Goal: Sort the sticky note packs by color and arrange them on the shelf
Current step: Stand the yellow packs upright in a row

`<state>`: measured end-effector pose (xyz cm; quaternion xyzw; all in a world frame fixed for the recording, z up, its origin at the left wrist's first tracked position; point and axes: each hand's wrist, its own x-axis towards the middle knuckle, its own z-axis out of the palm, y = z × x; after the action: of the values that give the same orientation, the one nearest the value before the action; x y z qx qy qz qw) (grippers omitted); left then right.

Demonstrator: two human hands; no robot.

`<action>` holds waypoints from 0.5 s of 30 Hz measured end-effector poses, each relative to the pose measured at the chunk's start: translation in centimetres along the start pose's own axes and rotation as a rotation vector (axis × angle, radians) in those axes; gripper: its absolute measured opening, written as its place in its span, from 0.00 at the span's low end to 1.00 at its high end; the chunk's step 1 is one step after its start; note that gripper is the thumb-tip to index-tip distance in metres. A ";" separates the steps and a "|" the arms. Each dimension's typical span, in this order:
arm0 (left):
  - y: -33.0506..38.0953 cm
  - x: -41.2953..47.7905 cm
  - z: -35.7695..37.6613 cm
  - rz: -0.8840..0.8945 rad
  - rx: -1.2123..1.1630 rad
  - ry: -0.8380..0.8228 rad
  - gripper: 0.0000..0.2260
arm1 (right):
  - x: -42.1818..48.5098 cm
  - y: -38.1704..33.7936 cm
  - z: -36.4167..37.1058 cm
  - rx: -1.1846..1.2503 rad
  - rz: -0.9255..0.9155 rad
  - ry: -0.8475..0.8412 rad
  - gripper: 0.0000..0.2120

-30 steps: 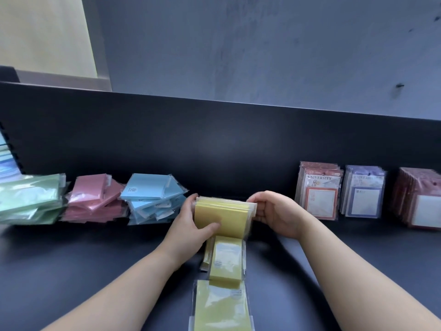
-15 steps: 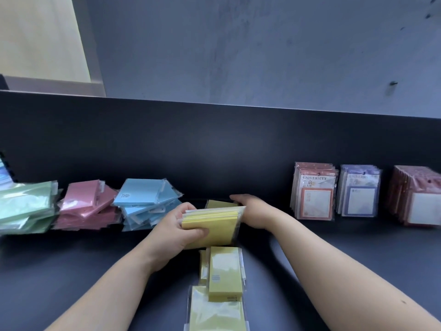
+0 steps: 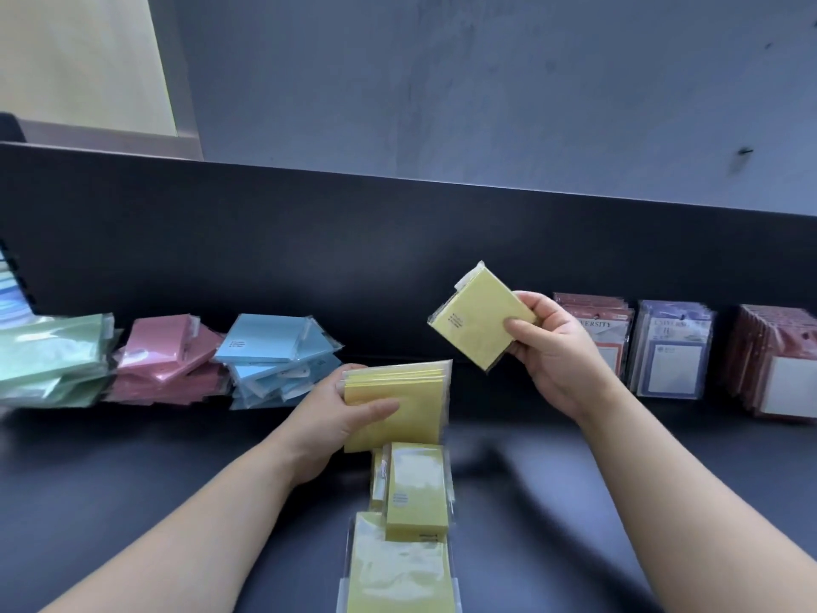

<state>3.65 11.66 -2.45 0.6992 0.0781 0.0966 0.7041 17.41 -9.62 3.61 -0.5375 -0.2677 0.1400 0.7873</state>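
My left hand (image 3: pixel 336 418) grips a stack of several yellow sticky note packs (image 3: pixel 400 402) just above the black shelf (image 3: pixel 132 471). In the air to its right, my right hand (image 3: pixel 552 347) pinches a single yellow pack (image 3: pixel 479 318), tilted, with small print on its face. More yellow packs (image 3: pixel 415 488) lie in a row on the shelf below the held stack, the nearest one (image 3: pixel 398 568) at the bottom edge. Against the back panel on the left lie piles of green packs (image 3: pixel 53 360), pink packs (image 3: pixel 163 360) and blue packs (image 3: pixel 274 356).
On the right, upright rows of printed notepad packs stand against the back panel: red-framed (image 3: pixel 605 338), purple-framed (image 3: pixel 672 347) and dark red (image 3: pixel 778 365). A black back panel (image 3: pixel 398 241) rises behind the shelf. Striped blue items (image 3: pixel 11 294) show at the far left edge.
My right hand came out from behind the stack holding one yellow pack and lifted it up and to the right. My left hand keeps the stack, slightly lower.
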 end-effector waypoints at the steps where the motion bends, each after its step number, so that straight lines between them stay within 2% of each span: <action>1: 0.0 0.0 0.1 0.005 -0.019 0.010 0.28 | -0.6 -0.4 0.4 0.015 -0.009 -0.067 0.11; 2: 0.0 0.0 0.1 0.013 -0.029 0.020 0.32 | -1.1 -0.5 0.9 -0.039 -0.007 -0.127 0.11; 4: -0.1 0.0 0.1 0.024 -0.028 0.036 0.45 | -1.9 0.1 1.9 -0.328 -0.005 -0.205 0.11; 6: -0.3 -0.1 0.2 0.054 -0.019 0.032 0.49 | -2.5 1.6 2.7 -0.736 -0.050 -0.227 0.12; 8: -0.5 -0.1 0.2 0.082 -0.001 0.028 0.50 | -2.9 3.1 3.2 -1.001 -0.090 -0.196 0.14; 10: -0.5 -0.1 0.2 0.099 0.003 0.032 0.49 | -3.2 3.9 3.2 -1.059 -0.041 -0.152 0.27; 12: -0.6 -0.1 0.4 0.106 0.026 0.039 0.48 | -3.4 4.3 2.8 -1.043 0.092 -0.166 0.41; 13: -0.6 -0.1 0.5 0.112 0.035 0.043 0.48 | -3.5 4.5 2.7 -1.010 0.169 -0.199 0.44; 15: -0.6 0.1 1.0 0.104 0.055 0.066 0.46 | -3.6 4.9 2.5 -0.936 0.255 -0.269 0.41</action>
<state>3.97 10.72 -3.00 0.7177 0.0678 0.1539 0.6757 13.38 -7.60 -1.21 -0.8385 -0.3331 0.1679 0.3972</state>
